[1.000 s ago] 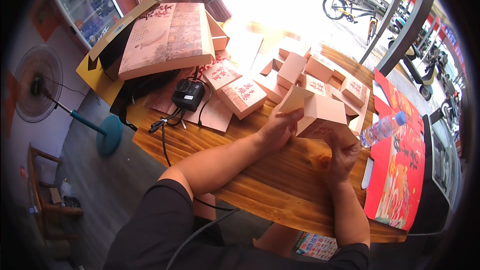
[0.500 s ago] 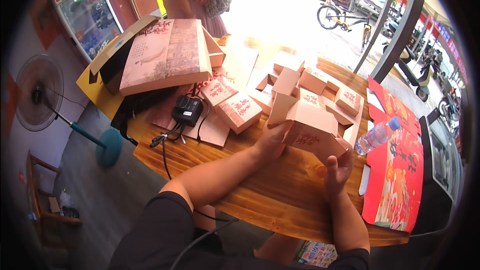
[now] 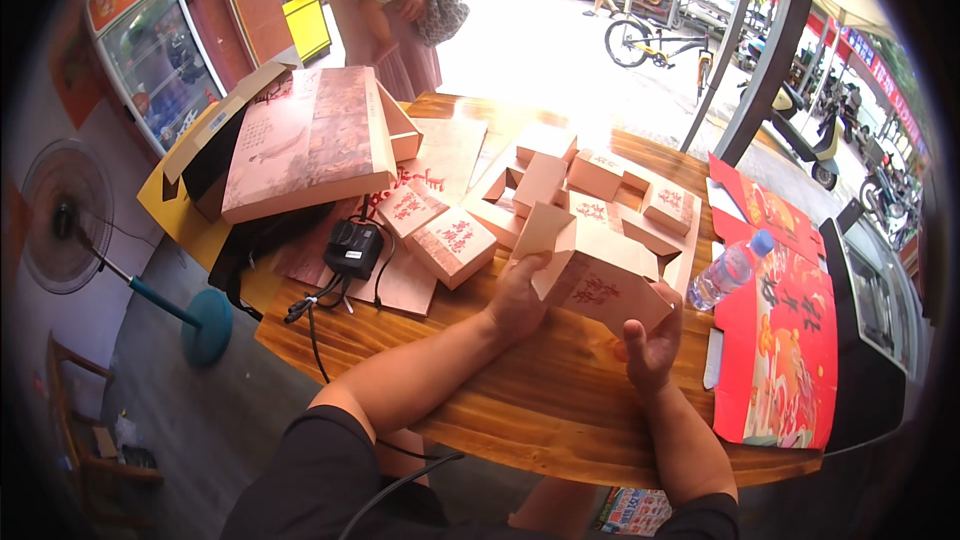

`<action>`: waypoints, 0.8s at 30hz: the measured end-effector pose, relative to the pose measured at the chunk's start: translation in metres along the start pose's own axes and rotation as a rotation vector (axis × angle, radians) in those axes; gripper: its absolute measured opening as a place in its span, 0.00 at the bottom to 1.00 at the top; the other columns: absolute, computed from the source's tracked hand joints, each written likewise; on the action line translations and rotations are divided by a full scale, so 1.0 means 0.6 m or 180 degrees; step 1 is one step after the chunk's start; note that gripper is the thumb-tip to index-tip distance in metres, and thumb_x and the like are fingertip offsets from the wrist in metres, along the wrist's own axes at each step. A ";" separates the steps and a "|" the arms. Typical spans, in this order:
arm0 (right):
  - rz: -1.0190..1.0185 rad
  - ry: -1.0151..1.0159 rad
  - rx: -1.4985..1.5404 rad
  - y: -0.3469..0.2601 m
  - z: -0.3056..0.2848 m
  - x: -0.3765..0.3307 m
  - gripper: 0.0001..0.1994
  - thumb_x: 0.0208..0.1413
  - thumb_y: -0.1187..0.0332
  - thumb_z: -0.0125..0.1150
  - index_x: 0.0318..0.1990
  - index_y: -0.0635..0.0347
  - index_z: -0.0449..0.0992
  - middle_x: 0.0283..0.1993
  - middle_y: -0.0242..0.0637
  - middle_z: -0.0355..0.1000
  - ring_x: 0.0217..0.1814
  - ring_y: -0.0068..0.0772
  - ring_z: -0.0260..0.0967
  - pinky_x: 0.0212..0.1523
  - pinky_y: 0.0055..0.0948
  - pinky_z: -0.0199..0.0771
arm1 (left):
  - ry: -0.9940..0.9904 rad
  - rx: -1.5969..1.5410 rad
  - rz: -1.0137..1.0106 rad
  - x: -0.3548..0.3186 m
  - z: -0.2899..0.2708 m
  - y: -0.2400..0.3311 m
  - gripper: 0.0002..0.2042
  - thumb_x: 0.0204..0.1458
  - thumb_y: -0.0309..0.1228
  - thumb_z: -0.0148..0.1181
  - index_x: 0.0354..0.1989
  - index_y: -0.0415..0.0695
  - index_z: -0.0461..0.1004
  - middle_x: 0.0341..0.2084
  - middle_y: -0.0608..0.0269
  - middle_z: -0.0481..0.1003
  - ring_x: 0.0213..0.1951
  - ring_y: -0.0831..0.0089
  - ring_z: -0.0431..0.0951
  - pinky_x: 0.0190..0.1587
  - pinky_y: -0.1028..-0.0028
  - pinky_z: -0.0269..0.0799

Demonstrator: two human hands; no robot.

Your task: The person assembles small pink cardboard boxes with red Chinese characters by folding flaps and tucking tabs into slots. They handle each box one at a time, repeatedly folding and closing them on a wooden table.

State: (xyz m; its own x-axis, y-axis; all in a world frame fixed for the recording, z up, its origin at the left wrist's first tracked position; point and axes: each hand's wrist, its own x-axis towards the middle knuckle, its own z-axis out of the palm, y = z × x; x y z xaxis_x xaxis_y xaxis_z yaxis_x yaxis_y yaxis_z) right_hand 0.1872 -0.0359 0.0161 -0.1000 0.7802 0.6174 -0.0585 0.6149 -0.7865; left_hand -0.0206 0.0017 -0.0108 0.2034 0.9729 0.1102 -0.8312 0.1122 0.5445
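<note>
Between my hands is a small pinkish cardboard box (image 3: 607, 290), partly folded, with red lettering on its near side and its end flaps standing out. My left hand (image 3: 518, 298) is closed on its left end, thumb against the upright flap. At the right end, my right hand (image 3: 655, 342) grips the box, its thumb apart and its other fingers partly hidden behind the cardboard. Just beyond lies a shallow cardboard tray (image 3: 683, 262) with several small boxes of the same kind. Two more closed small boxes, one nearer (image 3: 452, 246) and one farther (image 3: 411, 208), sit left of my hands.
A large printed carton (image 3: 310, 145) leans at the back left. Near it are a black device (image 3: 353, 248) with cables and flat card sheets. A water bottle (image 3: 730, 270) and red printed packaging (image 3: 785, 350) lie at the right. Someone stands beyond the table, holding a child.
The view has shifted, so the table appears further left. Both hands still hold the partly folded box, and their grip looks nearly the same.
</note>
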 end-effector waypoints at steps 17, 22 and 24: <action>0.0772 0.0373 0.0504 0.015 0.004 -0.006 0.34 0.61 0.71 0.59 0.69 0.69 0.48 0.63 0.42 0.60 0.64 0.33 0.60 0.65 0.34 0.61 | -0.0351 0.0082 -0.0176 -0.001 0.025 0.014 0.25 0.60 0.42 0.55 0.63 0.45 0.62 0.58 0.62 0.69 0.60 0.67 0.68 0.65 0.63 0.61; 0.0947 0.0395 0.0783 0.030 -0.002 -0.003 0.36 0.60 0.73 0.59 0.71 0.66 0.45 0.63 0.41 0.61 0.65 0.32 0.61 0.66 0.34 0.62 | -0.0334 0.0398 -0.0134 -0.006 0.038 0.013 0.32 0.58 0.51 0.57 0.65 0.46 0.60 0.59 0.62 0.69 0.62 0.66 0.67 0.66 0.61 0.59; 0.0946 0.0396 0.0846 0.029 0.002 0.000 0.37 0.60 0.72 0.60 0.71 0.65 0.45 0.63 0.41 0.61 0.65 0.31 0.60 0.66 0.34 0.62 | -0.0485 0.0062 -0.0207 -0.005 0.033 0.016 0.35 0.57 0.54 0.58 0.66 0.47 0.59 0.60 0.62 0.69 0.62 0.65 0.67 0.66 0.60 0.59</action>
State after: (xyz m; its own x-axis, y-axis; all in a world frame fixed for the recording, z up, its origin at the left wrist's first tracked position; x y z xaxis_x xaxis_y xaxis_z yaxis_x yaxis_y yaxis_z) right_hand 0.1850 -0.0253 0.0026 -0.0313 0.9372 0.3473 -0.3011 0.3225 -0.8974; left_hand -0.0188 -0.0043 0.0103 0.3338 0.9216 0.1982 -0.8039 0.1686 0.5703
